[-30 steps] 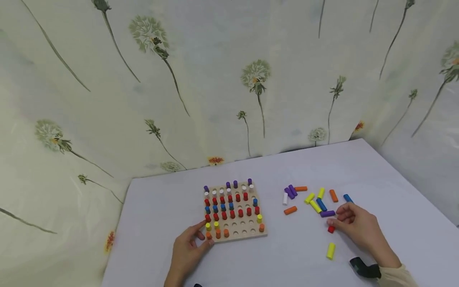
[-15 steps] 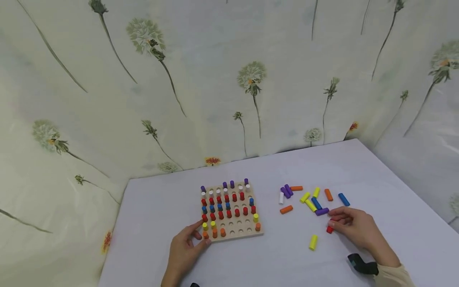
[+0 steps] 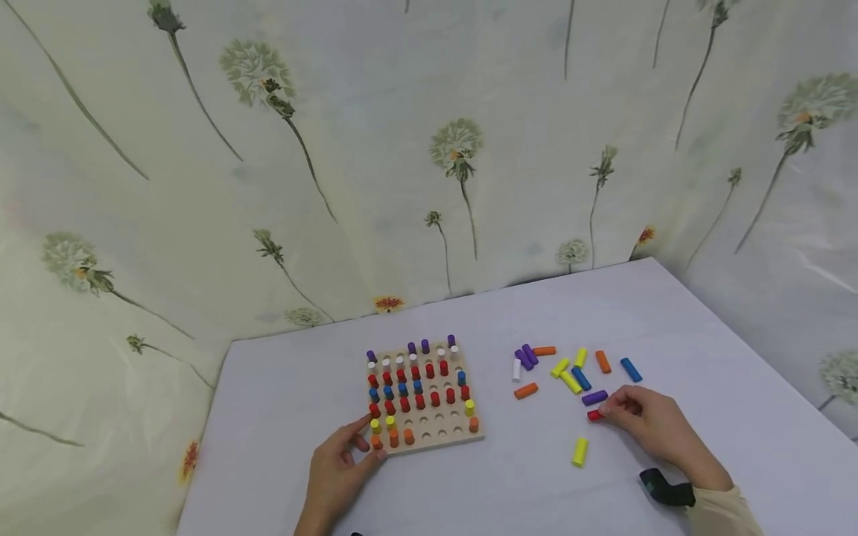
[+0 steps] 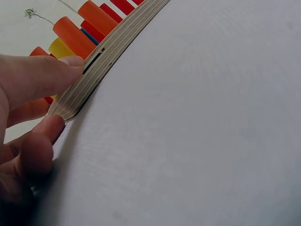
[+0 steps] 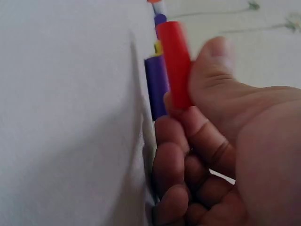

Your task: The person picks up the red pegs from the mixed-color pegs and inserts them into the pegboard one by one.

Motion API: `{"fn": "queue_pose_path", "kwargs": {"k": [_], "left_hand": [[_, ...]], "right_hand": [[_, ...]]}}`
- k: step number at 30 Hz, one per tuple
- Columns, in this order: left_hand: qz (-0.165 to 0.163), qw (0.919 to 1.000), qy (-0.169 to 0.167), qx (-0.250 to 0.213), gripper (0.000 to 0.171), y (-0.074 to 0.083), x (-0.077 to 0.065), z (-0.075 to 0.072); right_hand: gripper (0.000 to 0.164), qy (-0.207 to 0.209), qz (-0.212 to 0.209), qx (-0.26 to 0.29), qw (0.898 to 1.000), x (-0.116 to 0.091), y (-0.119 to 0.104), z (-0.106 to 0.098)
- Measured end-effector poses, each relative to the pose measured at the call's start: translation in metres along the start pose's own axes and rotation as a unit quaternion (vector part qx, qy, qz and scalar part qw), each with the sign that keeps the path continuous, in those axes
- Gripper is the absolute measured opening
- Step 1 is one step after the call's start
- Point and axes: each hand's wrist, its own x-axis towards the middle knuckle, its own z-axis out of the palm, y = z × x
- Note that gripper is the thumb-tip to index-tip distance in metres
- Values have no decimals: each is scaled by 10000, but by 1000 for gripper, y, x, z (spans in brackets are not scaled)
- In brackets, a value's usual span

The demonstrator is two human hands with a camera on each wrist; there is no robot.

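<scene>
A wooden pegboard [image 3: 436, 440] lies on the table with rows of purple, white, red, blue, yellow and orange pegs standing in it; several holes are bare. My left hand [image 3: 338, 465] grips its near left corner. In the left wrist view the thumb [image 4: 51, 75] presses the board's layered edge [image 4: 89, 80], with fingers around the corner. To the right of the board, my right hand [image 3: 646, 420] pinches a red peg [image 5: 175, 63] between thumb and fingers, just above the table. A purple peg [image 3: 594, 397] lies right beside it.
Loose pegs lie right of the board: a white peg [image 3: 517, 370], orange pegs such as the near one [image 3: 526, 391], blue pegs such as the far right one [image 3: 631, 369], and yellow ones. A lone yellow peg [image 3: 579, 452] lies nearer me. Patterned cloth [image 3: 348, 186] hangs behind the table.
The right hand has shifted slightly up and left, and the red peg now shows more, turned flatter in its fingers. The near yellow peg has rolled left. The left hand stays at the board.
</scene>
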Motion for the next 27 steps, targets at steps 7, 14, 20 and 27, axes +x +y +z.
{"fn": "queue_pose_path", "kwargs": {"k": [7,14,20,27], "left_hand": [[-13,10000,-22,-10,58,-2,0,0],[100,9999,-14,-25,58,-3,2,-1],[92,9999,-8,-117,58,-2,3,-2],[213,9996,8,-165,56,-1,0,-1]], "right_hand": [[23,320,4,463,9984,-2,13,-3],[26,972,70,858,9915,-1,14,4],[18,1502,140,1092,9825,-1,6,12],[18,2198,-167,999,9703,0,-26,13]]}}
